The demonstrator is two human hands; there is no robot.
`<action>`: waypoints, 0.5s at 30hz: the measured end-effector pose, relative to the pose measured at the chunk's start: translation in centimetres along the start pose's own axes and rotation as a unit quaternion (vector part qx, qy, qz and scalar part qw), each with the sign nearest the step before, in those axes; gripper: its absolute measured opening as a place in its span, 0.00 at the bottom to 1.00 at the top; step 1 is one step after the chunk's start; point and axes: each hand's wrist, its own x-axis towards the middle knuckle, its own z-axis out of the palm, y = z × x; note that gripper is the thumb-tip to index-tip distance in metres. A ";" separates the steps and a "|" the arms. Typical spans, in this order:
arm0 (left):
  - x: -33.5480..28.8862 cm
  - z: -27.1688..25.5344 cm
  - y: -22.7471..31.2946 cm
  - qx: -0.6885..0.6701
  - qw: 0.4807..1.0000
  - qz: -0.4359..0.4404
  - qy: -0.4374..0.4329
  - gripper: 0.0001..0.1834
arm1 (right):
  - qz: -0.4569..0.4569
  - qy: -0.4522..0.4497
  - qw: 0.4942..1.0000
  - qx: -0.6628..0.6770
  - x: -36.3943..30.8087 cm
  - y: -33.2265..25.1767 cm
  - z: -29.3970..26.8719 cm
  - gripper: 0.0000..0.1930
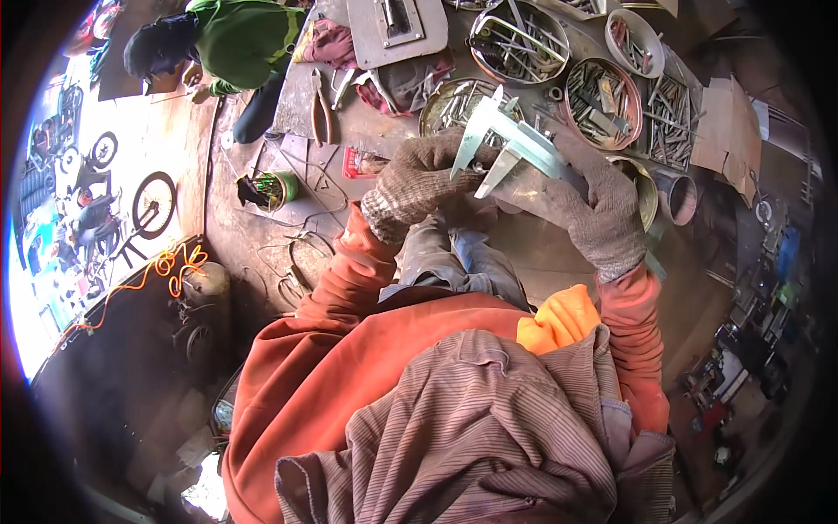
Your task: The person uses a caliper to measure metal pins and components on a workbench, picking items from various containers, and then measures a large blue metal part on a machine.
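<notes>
In the head view, the smooth, pale metal caliper [530, 153] lies toward one o'clock, its straight beam running from ten to four; the right hand [602, 205], in coarse brown knit, has its fingers clamped there. The left hand [415, 179], likewise gloved, bends its fingers beside the tapered jaws toward eight o'clock; whether they pinch anything, I cannot tell.

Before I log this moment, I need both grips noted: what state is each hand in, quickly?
Left hand: fingers curled by the caliper; whether it grips anything cannot be told.
Right hand: closed, holding the caliper.
</notes>
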 end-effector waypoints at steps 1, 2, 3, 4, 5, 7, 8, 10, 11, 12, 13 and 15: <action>0.1 0.0 -0.1 -0.010 1.000 0.000 0.001 0.16 | -0.022 0.004 1.000 -0.020 0.0 0.0 0.0 0.24; 0.3 -0.1 -0.8 0.008 0.999 0.033 0.005 0.16 | -0.022 0.005 1.000 -0.020 0.0 0.0 0.0 0.24; 0.4 -0.3 -1.1 0.018 0.999 0.050 0.007 0.16 | -0.028 0.006 0.999 -0.024 0.0 0.1 0.0 0.24; 0.5 -0.5 -1.3 0.028 0.997 0.066 0.009 0.16 | -0.033 0.008 0.999 -0.027 0.0 0.2 0.0 0.24; 0.4 -0.9 -1.3 0.019 0.999 0.036 -0.001 0.17 | -0.032 0.009 0.999 -0.026 0.0 0.0 -0.2 0.24; 0.3 -1.0 -1.3 0.012 1.000 0.005 -0.012 0.18 | -0.037 0.013 0.997 -0.063 0.2 -0.6 -0.4 0.24; 0.3 -0.9 -1.1 0.028 1.000 -0.003 -0.007 0.18 | -0.036 0.014 0.997 -0.062 0.2 -0.4 -0.4 0.24; 0.2 -0.5 -0.9 0.045 0.999 -0.011 -0.003 0.18 | -0.027 0.015 0.999 -0.040 0.0 -0.1 -0.2 0.24; 0.2 -0.4 -0.9 0.022 0.999 -0.023 0.003 0.18 | -0.027 0.017 0.999 -0.039 -0.1 -0.1 -0.2 0.24; 0.1 -0.3 -0.8 0.012 0.999 -0.030 0.006 0.18 | -0.018 0.016 0.999 -0.028 -0.2 -0.1 -0.1 0.24; 0.0 -0.1 -0.7 0.001 0.999 -0.036 0.009 0.18 | -0.009 0.015 1.000 -0.017 -0.3 -0.1 -0.2 0.24; 0.0 0.0 -0.6 -0.012 0.999 -0.041 0.008 0.18 | -0.012 0.014 1.000 -0.017 -0.4 0.0 -0.2 0.24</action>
